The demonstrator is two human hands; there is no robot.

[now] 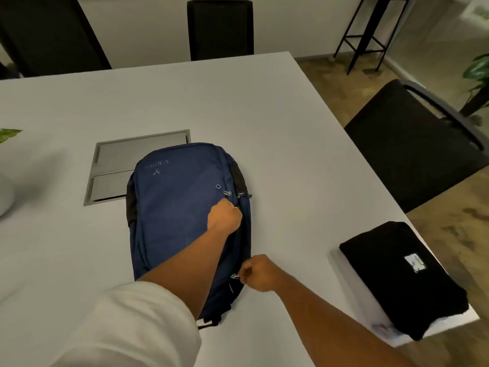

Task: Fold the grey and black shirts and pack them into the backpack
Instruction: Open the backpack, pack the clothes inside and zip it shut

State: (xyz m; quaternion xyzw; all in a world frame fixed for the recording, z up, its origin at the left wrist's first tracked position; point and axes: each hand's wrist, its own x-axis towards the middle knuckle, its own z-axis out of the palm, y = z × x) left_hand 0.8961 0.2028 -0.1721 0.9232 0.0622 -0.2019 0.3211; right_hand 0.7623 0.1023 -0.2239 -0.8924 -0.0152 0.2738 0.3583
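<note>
A navy blue backpack (174, 207) lies flat on the white table (291, 160), its front facing up. My left hand (225, 214) is closed in a fist on the backpack's right side, gripping the fabric by the zipper line. My right hand (258, 272) pinches a metal zipper pull at the backpack's lower right edge. A folded black shirt (402, 276) with a white label lies at the table's right edge, on top of a folded grey shirt (381, 328) of which only the edges show.
A metal cable hatch (113, 165) is set into the table behind the backpack. Black chairs stand at the far side (219, 27) and at the right (412, 144). A white pot with a leaf (5, 181) sits at the left edge.
</note>
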